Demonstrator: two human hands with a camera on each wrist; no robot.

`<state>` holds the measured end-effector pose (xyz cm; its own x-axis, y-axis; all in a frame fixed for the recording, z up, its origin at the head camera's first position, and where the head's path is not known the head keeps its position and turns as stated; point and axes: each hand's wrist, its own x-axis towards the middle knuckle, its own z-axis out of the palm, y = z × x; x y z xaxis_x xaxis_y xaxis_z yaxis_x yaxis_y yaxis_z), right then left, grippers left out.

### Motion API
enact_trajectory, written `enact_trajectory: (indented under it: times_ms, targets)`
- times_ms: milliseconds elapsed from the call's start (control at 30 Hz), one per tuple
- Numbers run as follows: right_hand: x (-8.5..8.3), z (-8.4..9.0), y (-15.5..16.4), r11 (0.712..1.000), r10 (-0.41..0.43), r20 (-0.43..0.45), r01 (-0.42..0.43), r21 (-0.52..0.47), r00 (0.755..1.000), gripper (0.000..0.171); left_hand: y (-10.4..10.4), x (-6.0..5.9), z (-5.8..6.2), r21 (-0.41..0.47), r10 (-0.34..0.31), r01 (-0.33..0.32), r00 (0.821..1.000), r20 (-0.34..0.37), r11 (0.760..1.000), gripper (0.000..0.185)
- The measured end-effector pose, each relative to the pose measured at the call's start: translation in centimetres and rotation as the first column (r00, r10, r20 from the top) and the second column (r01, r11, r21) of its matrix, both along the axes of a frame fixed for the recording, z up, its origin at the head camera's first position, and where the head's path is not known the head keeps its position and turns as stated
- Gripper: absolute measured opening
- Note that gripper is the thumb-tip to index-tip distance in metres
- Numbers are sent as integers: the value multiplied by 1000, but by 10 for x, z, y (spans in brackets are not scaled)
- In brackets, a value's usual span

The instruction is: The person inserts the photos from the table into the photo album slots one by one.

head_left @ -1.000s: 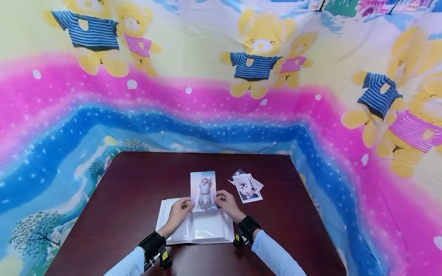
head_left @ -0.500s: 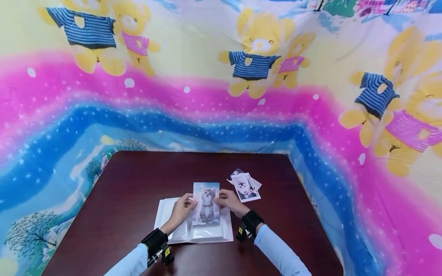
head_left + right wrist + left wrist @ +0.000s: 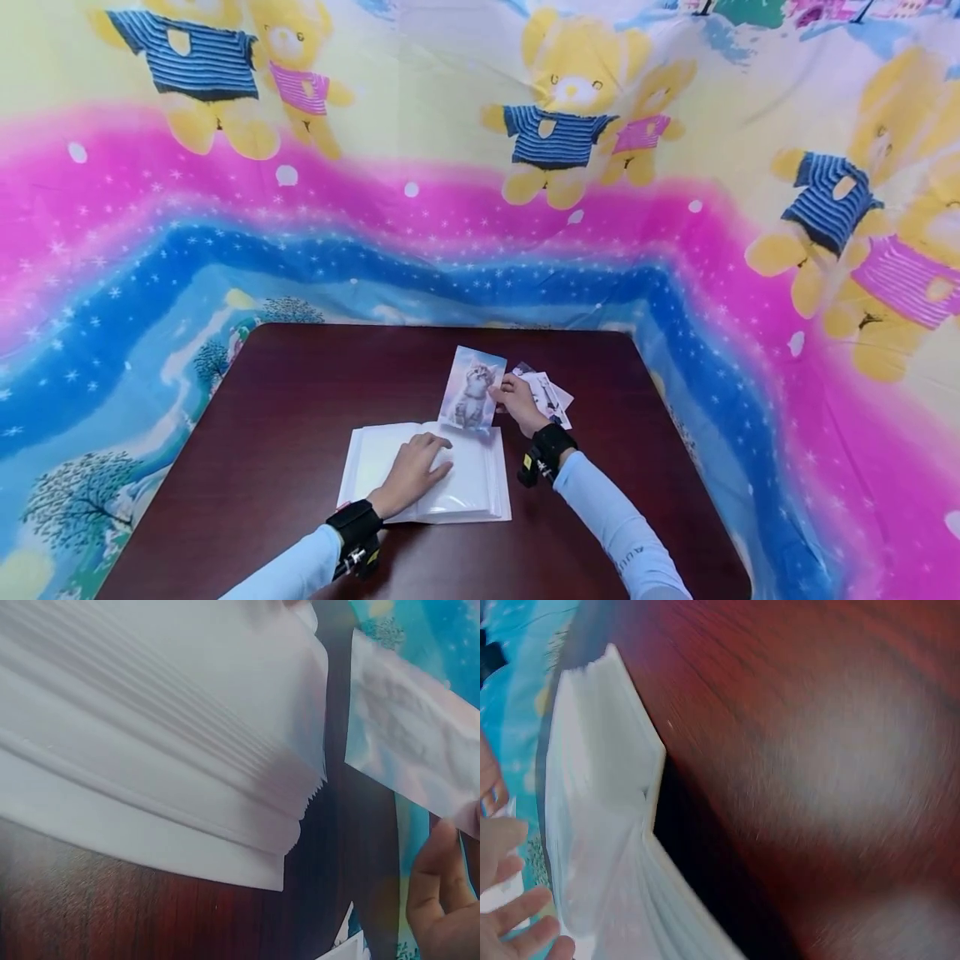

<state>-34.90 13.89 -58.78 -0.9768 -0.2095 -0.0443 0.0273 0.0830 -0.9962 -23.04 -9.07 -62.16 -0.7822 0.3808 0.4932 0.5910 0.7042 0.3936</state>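
The left hand [image 3: 415, 475] lies flat, fingers relaxed, on the open white album [image 3: 375, 467] on the desk [image 3: 300, 392]. Just beyond the album, the right hand [image 3: 517, 402] pinches the kitten photo [image 3: 471, 400], grip tight, beside loose photos [image 3: 553, 396].

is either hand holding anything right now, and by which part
The right hand pinches the kitten photo by its right edge. The left hand holds nothing, resting flat on the open photo album.

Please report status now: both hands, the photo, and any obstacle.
Left hand flat on open white photo album. Right hand pinches glossy kitten photo, clear of album. No obstacle seen.
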Motion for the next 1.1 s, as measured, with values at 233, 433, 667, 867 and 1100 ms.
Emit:
enact_trajectory:
  times_ms: [233,433,667,867,1100]
  targets:
    - [-1,1,-16,999,17,4,-17,-49,1000,16,2,-17,-11,-255,-83,95,995,55,962,46]
    - [5,13,-24,995,60,2,-60,-81,998,19,1,-17,-8,-345,-73,117,988,139,931,46]
    - [-13,-17,-31,989,-53,38,58,-136,998,13,4,-16,-12,-363,-83,88,996,28,928,43]
    - [-14,-27,-39,991,-77,43,81,-102,996,16,4,-17,-16,-358,-85,71,996,-21,931,40]
    - [-16,-32,-37,999,-34,52,37,-39,998,27,1,-20,-16,-317,-77,60,996,-42,947,39]
